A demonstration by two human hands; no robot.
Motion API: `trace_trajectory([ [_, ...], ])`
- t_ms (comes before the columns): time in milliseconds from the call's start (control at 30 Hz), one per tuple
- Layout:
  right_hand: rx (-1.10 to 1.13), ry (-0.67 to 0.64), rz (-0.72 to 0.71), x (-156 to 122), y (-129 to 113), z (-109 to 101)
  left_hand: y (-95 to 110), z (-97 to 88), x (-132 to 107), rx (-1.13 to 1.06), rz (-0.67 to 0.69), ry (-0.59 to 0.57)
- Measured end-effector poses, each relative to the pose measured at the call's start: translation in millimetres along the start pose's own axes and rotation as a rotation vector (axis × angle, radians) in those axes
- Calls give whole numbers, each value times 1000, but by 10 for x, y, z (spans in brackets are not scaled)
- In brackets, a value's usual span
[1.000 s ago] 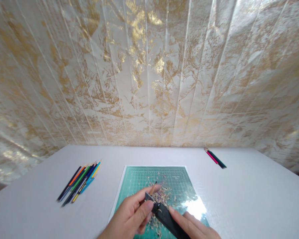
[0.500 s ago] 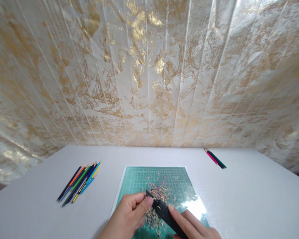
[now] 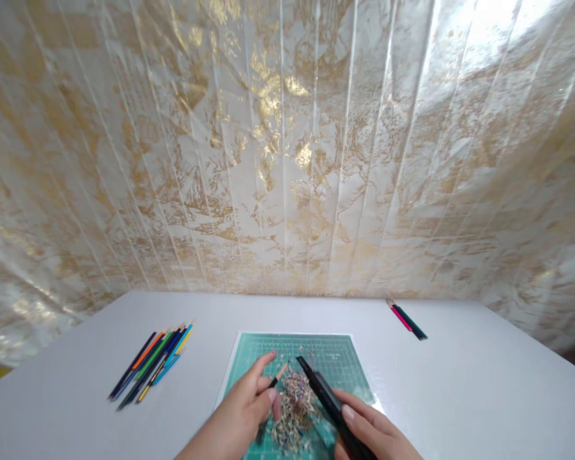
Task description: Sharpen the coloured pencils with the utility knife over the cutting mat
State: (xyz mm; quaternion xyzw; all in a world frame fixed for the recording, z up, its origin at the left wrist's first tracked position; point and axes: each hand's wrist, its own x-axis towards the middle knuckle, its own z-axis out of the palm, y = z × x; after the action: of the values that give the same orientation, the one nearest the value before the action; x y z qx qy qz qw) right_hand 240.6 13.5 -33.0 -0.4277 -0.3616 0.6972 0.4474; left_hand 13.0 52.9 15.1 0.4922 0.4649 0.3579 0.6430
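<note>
My left hand (image 3: 239, 418) pinches a dark pencil (image 3: 276, 377) whose pale shaved tip points up and right over the green cutting mat (image 3: 335, 354). My right hand (image 3: 374, 434) grips a black utility knife (image 3: 323, 393), its blade end lifted just right of the pencil tip and apart from it. A heap of pencil shavings (image 3: 294, 409) lies on the mat between the two hands.
A row of several coloured pencils (image 3: 153, 361) lies on the white table (image 3: 483, 396) to the left of the mat. Two pencils, pink and dark green (image 3: 406, 318), lie at the back right. A gold-patterned curtain (image 3: 287, 147) hangs behind the table.
The knife has come away from the pencil tip and now points up beside it. The left index finger has lifted. The camera has tilted up slightly.
</note>
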Motion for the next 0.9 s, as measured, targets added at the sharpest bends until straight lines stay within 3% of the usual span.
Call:
trace_trajectory([
  [133, -70, 18, -10, 23, -91, -27, 190, 27, -110, -91, -122, -60],
  [267, -117, 74, -37, -19, -209, -41, 257, 78, -302, -315, -129, 29],
  [533, -122, 144, -61, -268, -155, 136, -92, 148, -475, -732, 73, 219],
  [667, -109, 205, -126, -315, -17, 280, -182, 199, -488, -792, 115, 167],
  [900, -220, 249, -333, -187, 254, 401, -185, 320, -504, -768, 49, 11],
])
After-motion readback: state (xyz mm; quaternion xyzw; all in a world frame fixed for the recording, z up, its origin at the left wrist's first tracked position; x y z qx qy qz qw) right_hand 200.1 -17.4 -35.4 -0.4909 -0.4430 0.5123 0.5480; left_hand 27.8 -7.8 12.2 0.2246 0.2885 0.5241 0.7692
